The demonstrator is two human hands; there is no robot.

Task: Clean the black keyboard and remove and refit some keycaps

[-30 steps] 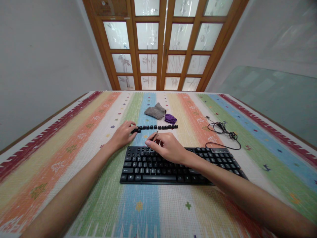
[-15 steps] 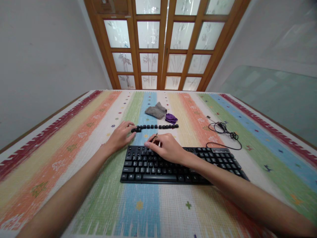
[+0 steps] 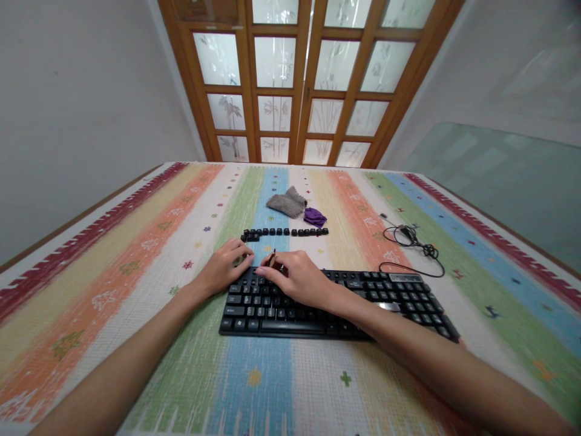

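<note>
A black keyboard [image 3: 290,327] lies in front of me, its upper middle covered by my right hand [image 3: 295,275]. Between the thumb and fingers of that hand is a slim brown tool [image 3: 272,260]; its kind is unclear and its lower end is hidden. My left hand [image 3: 227,265] is at the keyboard's upper left corner, fingers bent, with a gap between them and the thumb. Nothing shows in it. Just beyond, loose black keycaps [image 3: 279,232] form a row, with a few more [image 3: 252,238] in a short second row at its left end.
Behind the keycaps are a grey cloth [image 3: 288,203] and a crumpled purple cloth [image 3: 315,217]. The keyboard's coiled cable [image 3: 411,236] lies to the right. A striped tablecloth [image 3: 254,387] covers the table. Wooden doors with glass panes [image 3: 276,112] stand beyond it.
My left hand has come back from the keycaps toward the keyboard's upper left corner, uncovering the left end of the rows. My right hand has shifted slightly left with the tool.
</note>
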